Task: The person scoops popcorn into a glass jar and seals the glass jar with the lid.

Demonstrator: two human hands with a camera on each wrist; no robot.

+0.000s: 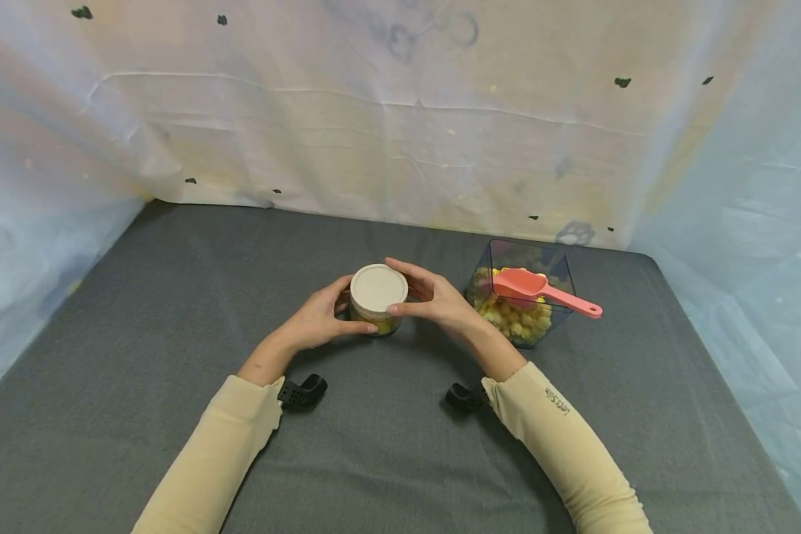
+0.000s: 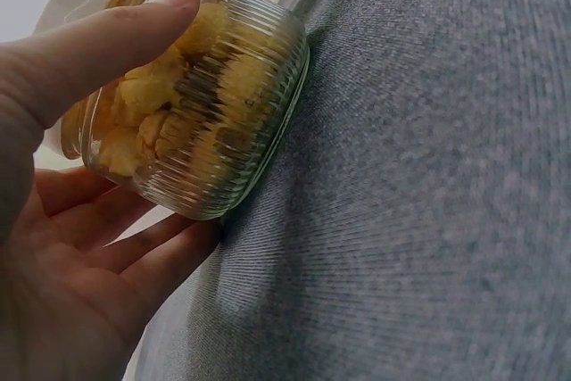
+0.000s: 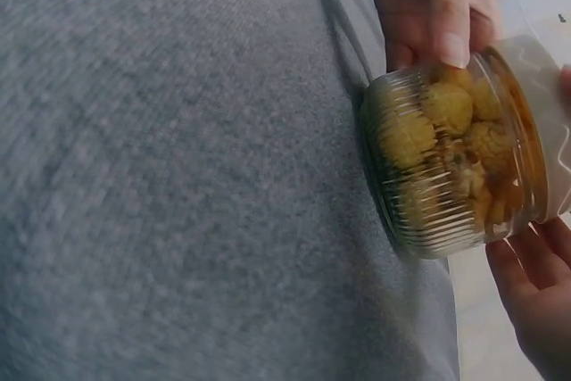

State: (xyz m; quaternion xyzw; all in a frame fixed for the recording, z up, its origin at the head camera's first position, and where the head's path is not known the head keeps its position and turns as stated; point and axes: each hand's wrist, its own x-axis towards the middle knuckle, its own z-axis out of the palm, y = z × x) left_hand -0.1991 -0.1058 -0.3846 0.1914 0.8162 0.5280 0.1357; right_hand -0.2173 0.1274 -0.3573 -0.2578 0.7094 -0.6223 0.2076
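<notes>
A ribbed glass jar filled with yellow popcorn stands on the grey cloth, its cream lid on top. My left hand grips the jar's body from the left, thumb across the front and fingers curving behind. From the right, my right hand holds the lid, with the thumb at its near edge and the fingers at its far side. In the right wrist view, the jar shows between both hands, and the right fingers lie along the lid side.
Right of the jar stands a clear square container of popcorn. A pink scoop lies across its top, handle sticking out to the right. Grey cloth covers the table, and a pale patterned sheet hangs behind.
</notes>
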